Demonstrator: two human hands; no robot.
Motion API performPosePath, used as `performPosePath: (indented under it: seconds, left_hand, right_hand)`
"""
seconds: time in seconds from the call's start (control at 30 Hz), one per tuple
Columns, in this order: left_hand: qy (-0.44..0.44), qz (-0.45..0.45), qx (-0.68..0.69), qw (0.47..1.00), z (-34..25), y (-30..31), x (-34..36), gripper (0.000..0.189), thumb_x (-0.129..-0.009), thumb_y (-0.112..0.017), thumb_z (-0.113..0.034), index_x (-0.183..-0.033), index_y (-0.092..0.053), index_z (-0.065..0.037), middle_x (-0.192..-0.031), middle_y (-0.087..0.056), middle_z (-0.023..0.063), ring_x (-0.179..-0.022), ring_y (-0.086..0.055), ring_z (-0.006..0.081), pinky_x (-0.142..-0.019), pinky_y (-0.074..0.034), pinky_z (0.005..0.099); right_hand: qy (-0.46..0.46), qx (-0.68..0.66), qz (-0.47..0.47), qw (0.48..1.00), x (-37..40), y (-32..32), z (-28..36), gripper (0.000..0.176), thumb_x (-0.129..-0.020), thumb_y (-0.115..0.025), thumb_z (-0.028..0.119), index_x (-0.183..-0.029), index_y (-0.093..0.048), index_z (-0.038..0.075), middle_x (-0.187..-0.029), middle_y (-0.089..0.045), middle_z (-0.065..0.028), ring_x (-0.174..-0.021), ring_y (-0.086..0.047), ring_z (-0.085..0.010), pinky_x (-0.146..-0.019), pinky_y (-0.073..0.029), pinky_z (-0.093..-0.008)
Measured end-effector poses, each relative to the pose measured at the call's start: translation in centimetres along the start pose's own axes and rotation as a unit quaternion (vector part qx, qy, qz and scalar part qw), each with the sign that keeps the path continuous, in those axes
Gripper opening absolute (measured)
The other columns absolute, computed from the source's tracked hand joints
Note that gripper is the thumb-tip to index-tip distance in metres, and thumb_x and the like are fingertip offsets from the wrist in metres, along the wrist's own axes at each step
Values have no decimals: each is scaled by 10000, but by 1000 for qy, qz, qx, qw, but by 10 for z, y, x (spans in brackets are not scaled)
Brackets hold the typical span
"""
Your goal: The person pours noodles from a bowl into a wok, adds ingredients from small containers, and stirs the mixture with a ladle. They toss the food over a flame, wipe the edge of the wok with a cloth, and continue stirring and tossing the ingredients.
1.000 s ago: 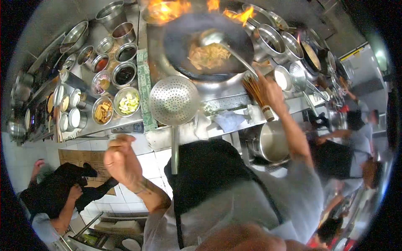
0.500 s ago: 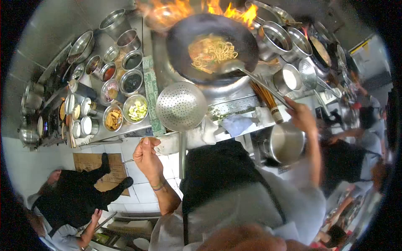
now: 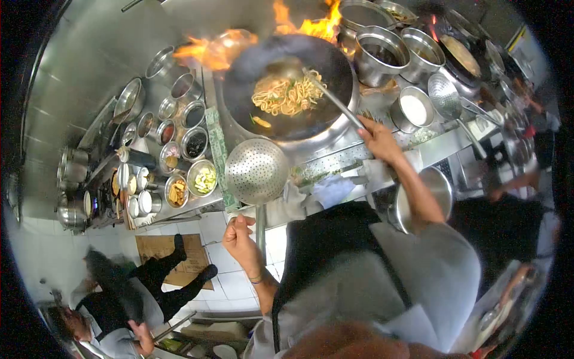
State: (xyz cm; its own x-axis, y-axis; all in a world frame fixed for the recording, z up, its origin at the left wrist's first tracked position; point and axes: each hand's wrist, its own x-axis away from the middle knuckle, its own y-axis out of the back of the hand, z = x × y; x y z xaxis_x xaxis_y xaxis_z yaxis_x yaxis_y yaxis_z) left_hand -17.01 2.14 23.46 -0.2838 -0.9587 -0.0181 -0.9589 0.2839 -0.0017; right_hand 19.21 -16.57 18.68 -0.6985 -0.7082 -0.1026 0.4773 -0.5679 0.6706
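Note:
My right hand [image 3: 382, 140] is wrapped round the handle of a long metal ladle [image 3: 335, 100]. The ladle's bowl is at the far side of the noodles [image 3: 287, 94] in a dark wok [image 3: 323, 122]. Bits of green and a pale yellowish piece show among and beside the noodles. Down at the left, my left hand [image 3: 242, 242] is closed with its fingers curled and nothing visible in it. It is close to the handle of a perforated round strainer [image 3: 257, 172], which rests at the counter's front edge.
Flames [image 3: 317, 24] rise behind the wok. Left are bowls of chopped green vegetable [image 3: 204, 178] and brown pieces [image 3: 177, 192]. Pots [image 3: 380, 57], a white-filled container [image 3: 414, 109] and another strainer [image 3: 443, 96] stand right. A blue cloth [image 3: 333, 190] lies in front. Another person [image 3: 128, 293] is at left.
My right hand has moved inward with the ladle, whose bowl went to the far side of the noodles. The noodles are bunched differently. My left hand stays closed; the whole view has shifted.

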Motion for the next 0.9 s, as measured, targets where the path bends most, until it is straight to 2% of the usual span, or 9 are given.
performPosePath:
  seconds: [0.07, 0.1, 0.17, 0.4, 0.5, 0.63, 0.77, 0.87, 0.9]
  left_hand:
    - [8, -13, -33, 999, 3, -6, 13, 307, -954, -601, -191, -701, -633, -21, -650, -587, -4, -605, -402, 55, -573, -298, 238]
    - [4, -25, -42, 999, 5, -15, 20, 304, -952, -599, -182, -703, -632, -11, -650, -576, -1, -612, -429, 57, -575, -314, 232]
    - [20, -20, -21, 999, 12, -27, 33, 305, -951, -601, -173, -700, -634, -2, -654, -574, 3, -613, -441, 61, -585, -332, 231]
    - [38, -4, -90, 995, 24, -74, 80, 337, -952, -630, -178, -678, -633, 18, -668, -570, 21, -628, -454, 70, -603, -362, 239]
    - [6, 4, -90, 996, 24, -83, 87, 339, -960, -621, -153, -667, -617, 18, -672, -553, 21, -624, -454, 75, -585, -354, 235]
    - [5, -5, -109, 994, 17, -86, 93, 338, -961, -621, -156, -674, -618, 21, -672, -549, 21, -618, -452, 78, -576, -350, 234]
    - [24, -3, -101, 995, 19, -82, 95, 337, -960, -623, -161, -678, -616, 24, -674, -552, 22, -617, -455, 78, -574, -348, 233]
    - [34, 14, -83, 996, 26, -83, 90, 337, -955, -626, -154, -672, -599, 27, -660, -535, 16, -615, -441, 75, -571, -337, 241]
    - [31, 34, -82, 996, 28, -82, 86, 347, -959, -625, -168, -665, -596, 15, -665, -550, 19, -617, -447, 74, -579, -347, 243]
  right_hand:
    - [91, 61, -115, 987, 7, -25, -13, 508, -930, -607, 132, -1410, -474, 33, -955, -702, -213, -798, -697, -356, -709, -537, -397]
    - [0, 15, -49, 999, 12, -26, -4, 533, -911, -614, 110, -1411, -455, 17, -1152, -621, -305, -1012, -648, -442, -852, -518, -430]
    - [141, 35, -128, 981, 11, -33, -20, 541, -908, -594, 121, -1410, -431, 4, -911, -636, -331, -822, -648, -481, -725, -523, -501]
    - [211, 119, 89, 966, -45, 32, -9, 624, -855, -583, 34, -1454, -428, 118, -866, -680, -201, -669, -659, -402, -634, -554, -478]
    - [300, 269, 97, 910, -55, 61, -10, 674, -837, -566, 15, -1466, -428, 215, -788, -661, -159, -629, -660, -342, -587, -555, -473]
    - [260, 426, 98, 861, -72, 109, -36, 694, -835, -577, 35, -1461, -431, 296, -756, -666, -147, -650, -674, -316, -615, -561, -469]
    - [155, 89, 61, 982, -62, 70, -64, 545, -876, -592, 124, -1410, -500, 182, -910, -695, -227, -782, -685, -394, -734, -550, -440]
    - [189, -10, -93, 977, -76, 16, -41, 470, -899, -564, 126, -1365, -523, 79, -920, -694, -246, -787, -689, -383, -696, -546, -411]
    - [92, -44, -39, 994, -85, 12, -21, 446, -907, -556, 137, -1342, -526, 43, -940, -694, -251, -806, -687, -387, -725, -541, -417]
